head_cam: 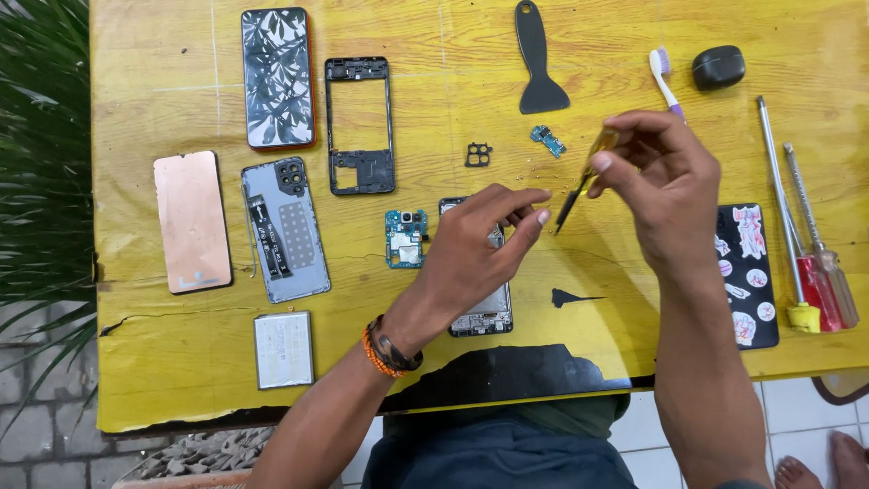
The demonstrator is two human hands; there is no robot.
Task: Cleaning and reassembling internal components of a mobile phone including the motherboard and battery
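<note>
On a worn yellow wooden table (pixel 163 91), scratched and cracked along its near edge, phone parts lie spread out.

Right hand (pixel 665 195): pinches a slim screwdriver (pixel 584 181) with a translucent amber handle and dark metal shaft. Long axis runs diagonally, handle up and to the right, tip down and to the left, raised just above the table.

Left hand (pixel 484 249): fingers pinched together near the tip of the screwdriver; whether anything small sits between them cannot be told. An orange bead band and a dark strap circle the wrist. This hand covers much of an opened phone body (pixel 484 312), grey and rectangular, lying lengthwise toward the person.

Beside the phone body: a small teal circuit board (pixel 405 239). Further left: a grey back cover (pixel 284 229) with camera cut-outs, a copper-coloured plate (pixel 192 221), a flat silvery battery (pixel 283 349).

Far side: a glossy phone screen (pixel 277 77), a black rectangular mid-frame (pixel 359 125), a black plastic scraper (pixel 539 59), a toothbrush (pixel 663 77).

Right edge: a sticker-covered black phone (pixel 748 276) and two long screwdrivers (pixel 806 226) with red handles, pointing away.
</note>
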